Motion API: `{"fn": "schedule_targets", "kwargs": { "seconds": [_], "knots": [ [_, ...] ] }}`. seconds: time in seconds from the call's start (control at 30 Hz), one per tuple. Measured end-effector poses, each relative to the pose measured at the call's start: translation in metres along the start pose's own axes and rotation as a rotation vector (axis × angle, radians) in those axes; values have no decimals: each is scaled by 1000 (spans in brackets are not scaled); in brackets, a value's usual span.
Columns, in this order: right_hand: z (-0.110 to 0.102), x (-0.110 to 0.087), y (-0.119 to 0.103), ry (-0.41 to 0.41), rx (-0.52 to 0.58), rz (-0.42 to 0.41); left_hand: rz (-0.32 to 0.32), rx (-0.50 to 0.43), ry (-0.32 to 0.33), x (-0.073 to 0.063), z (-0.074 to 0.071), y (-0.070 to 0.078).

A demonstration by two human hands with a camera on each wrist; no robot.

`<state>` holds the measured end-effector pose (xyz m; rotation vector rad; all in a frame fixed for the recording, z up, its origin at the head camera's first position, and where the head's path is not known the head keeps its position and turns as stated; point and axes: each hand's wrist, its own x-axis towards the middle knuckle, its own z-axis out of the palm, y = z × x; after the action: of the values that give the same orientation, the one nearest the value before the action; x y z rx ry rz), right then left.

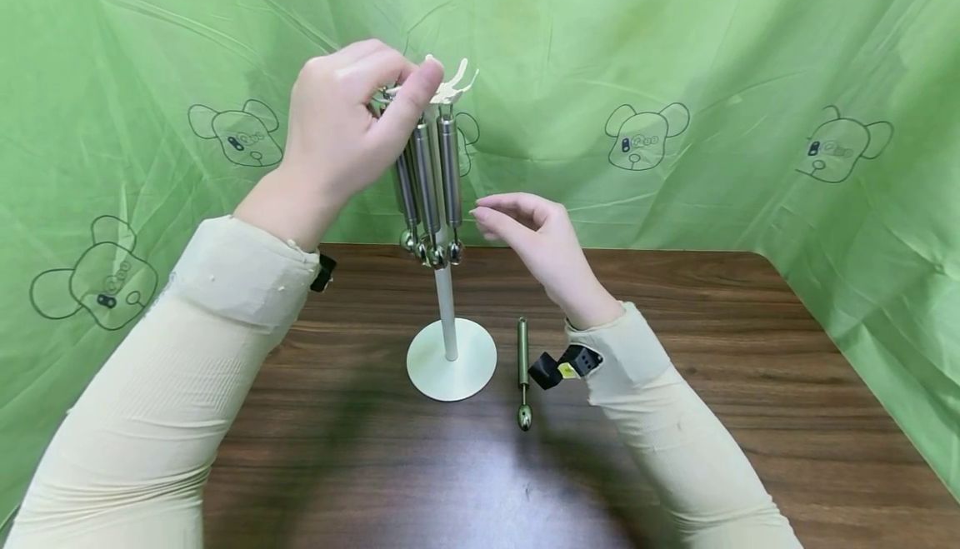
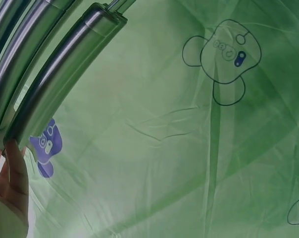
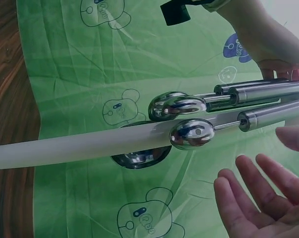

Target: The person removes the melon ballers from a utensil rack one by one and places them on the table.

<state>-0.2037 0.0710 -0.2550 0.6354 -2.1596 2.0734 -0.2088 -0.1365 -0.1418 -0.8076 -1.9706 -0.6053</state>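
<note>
A white stand (image 1: pixel 431 370) with a round base and curved hooks on top holds several steel melon ballers (image 1: pixel 427 174), handles up and small round bowls down. My left hand (image 1: pixel 337 107) is at the top of the stand, thumb and forefinger pinching among the hooks; the fingers hide the exact contact. In the left wrist view, fingertips are at the end of a steel handle (image 2: pixel 65 64). My right hand (image 1: pixel 536 237) hovers right of the hanging bowls, apart from them and holding nothing. Its fingers (image 3: pixel 248 173) are loosely bent in the right wrist view.
Another melon baller (image 1: pixel 522 357) lies on the brown wooden table (image 1: pixel 360 466), right of the stand's base, bowl toward me. Green cloth (image 1: pixel 540 41) with bear outlines hangs behind and at both sides. Black cameras (image 1: pixel 566 366) are strapped to the wrists.
</note>
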Motion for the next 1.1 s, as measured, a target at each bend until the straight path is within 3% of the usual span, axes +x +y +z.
{"fn": "schedule_targets", "kwargs": {
  "seconds": [0.27,0.7,1.1],
  "knots": [
    [7,9,0,-48,48,-17,32,-78,29,0,-1,-8],
    [15,14,-4,-89,95,-24,63,-45,30,1,-1,-8],
    [18,12,-10,-111,99,-94,55,-25,27,1,1,-7]
  ]
}}
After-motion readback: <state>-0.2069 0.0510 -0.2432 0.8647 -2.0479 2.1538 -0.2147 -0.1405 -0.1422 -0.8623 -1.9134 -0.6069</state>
